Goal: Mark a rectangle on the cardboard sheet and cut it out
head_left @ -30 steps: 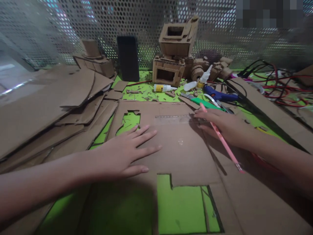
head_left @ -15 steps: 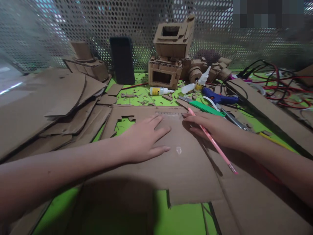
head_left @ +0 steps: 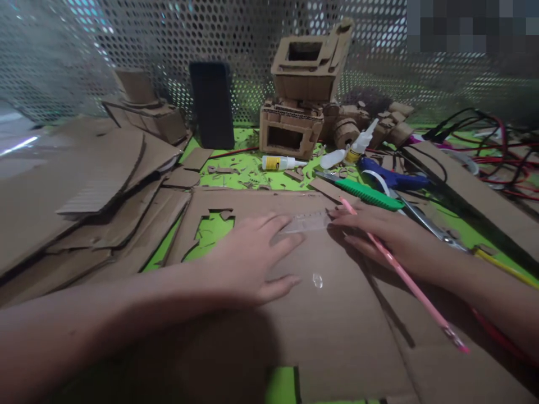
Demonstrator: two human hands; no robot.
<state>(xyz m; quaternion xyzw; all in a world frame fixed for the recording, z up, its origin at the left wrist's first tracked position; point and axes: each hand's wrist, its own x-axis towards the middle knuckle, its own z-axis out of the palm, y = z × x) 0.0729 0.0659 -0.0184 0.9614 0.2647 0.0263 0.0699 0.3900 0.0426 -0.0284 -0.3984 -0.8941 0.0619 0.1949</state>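
A large cardboard sheet (head_left: 337, 325) with cut-out notches lies on the green table. Across its upper part rests a clear ruler (head_left: 309, 221). My left hand (head_left: 261, 258) lies on the sheet with fingers spread, its upper fingertips at the ruler's left end. My right hand (head_left: 379, 233) touches the ruler's right end with its fingertips and holds a pink pencil (head_left: 412, 286) between its fingers, eraser end pointing down to the right. A small clear piece (head_left: 317, 280) sits on the cardboard between the hands.
Behind the sheet are a green cutter (head_left: 366, 193), glue bottles (head_left: 280, 163), a blue glue gun (head_left: 391, 177) and scissors (head_left: 433, 224). Cardboard models (head_left: 290, 132) and a dark phone (head_left: 211, 106) stand at the back. Stacked cardboard (head_left: 96, 174) lies left, wires (head_left: 497, 151) right.
The ruler has shifted slightly toward me along the sheet, with both hands at its ends. The view has tilted and moved a little closer.
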